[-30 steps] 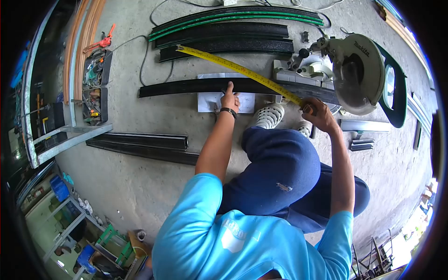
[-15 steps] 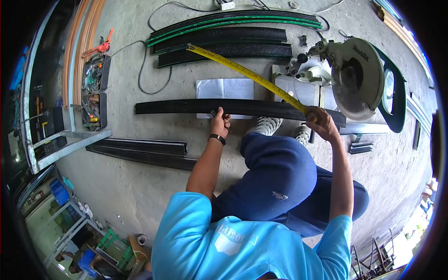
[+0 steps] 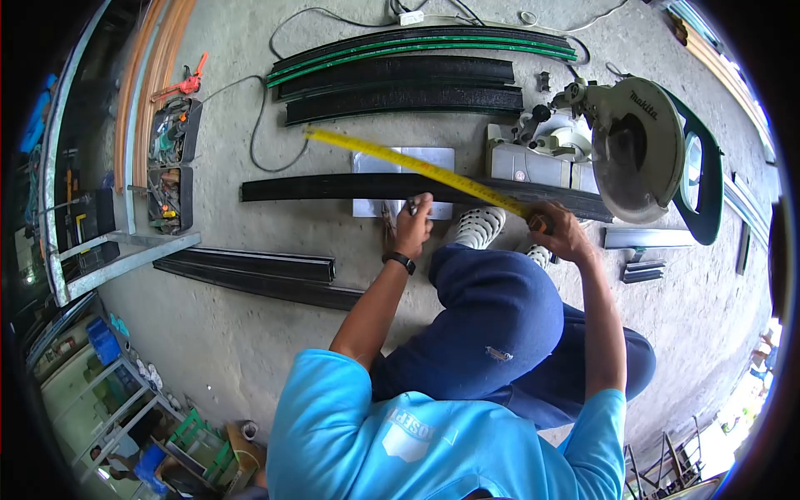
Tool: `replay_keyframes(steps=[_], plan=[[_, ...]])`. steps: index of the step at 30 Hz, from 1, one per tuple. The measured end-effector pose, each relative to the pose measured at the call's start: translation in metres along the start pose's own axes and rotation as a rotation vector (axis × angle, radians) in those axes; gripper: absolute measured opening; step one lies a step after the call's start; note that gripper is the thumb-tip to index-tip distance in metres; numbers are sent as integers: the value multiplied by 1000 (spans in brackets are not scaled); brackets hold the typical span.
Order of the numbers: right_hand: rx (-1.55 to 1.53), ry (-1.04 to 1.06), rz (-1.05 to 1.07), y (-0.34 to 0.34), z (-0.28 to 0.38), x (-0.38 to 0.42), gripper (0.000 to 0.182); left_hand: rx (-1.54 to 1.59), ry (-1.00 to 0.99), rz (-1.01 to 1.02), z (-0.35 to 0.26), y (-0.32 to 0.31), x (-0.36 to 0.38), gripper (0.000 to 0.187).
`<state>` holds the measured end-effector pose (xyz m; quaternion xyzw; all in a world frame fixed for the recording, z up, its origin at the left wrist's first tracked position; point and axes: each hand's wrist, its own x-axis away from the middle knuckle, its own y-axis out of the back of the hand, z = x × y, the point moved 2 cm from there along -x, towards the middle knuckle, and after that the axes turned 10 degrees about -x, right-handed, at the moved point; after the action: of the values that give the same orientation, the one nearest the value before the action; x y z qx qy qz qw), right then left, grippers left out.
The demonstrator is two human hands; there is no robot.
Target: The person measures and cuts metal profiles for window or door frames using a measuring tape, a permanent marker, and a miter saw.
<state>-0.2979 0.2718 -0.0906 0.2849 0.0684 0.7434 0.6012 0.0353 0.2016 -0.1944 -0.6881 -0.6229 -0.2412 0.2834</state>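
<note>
my right hand (image 3: 563, 235) clamps the tape measure (image 3: 417, 169), blade angled over the black profile (image 3: 310, 187); apart, my left hand (image 3: 412, 229) pinches something small at the paper's (image 3: 367, 208) near edge.

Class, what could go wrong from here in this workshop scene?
The yellow tape blade, extended from the right hand, might buckle.

Its free end points away from the black profile, so a reading taken at this slant could be wrong.

The white shoe beside the profile might nudge it.
</note>
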Motion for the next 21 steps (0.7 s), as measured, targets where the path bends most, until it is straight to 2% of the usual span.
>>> replay_keyframes(steps=[2, 3, 6, 10, 12, 13, 15, 16, 21], plan=[[-2, -27, 55, -11, 22, -4, 49, 38, 4, 78, -8, -22, 5, 31], [50, 29, 83, -17, 20, -5, 48, 41, 21, 98, -13, -28, 9, 28], [97, -17, 106, -25, 33, -3, 51, 87, 51, 36, 6, -15, -8, 24], [144, -70, 144, -10, 23, 4, 54, 125, 39, -97, -7, 44, -25, 23], [189, -51, 125, 3, 10, 4, 54, 186, 1, -208, -5, 100, -47, 24], [208, -26, 87, 8, 4, 7, 54, 179, 29, -303, 3, 132, -63, 17], [223, -46, 142, 16, 0, 4, 53, 186, 38, -482, -1, 177, -80, 18], [233, -2, 123, 14, 2, 5, 52, 184, 45, -484, -5, 191, -85, 18], [228, 54, 66, -5, 26, -7, 54, 269, 121, -570, -14, 201, -99, 15]])
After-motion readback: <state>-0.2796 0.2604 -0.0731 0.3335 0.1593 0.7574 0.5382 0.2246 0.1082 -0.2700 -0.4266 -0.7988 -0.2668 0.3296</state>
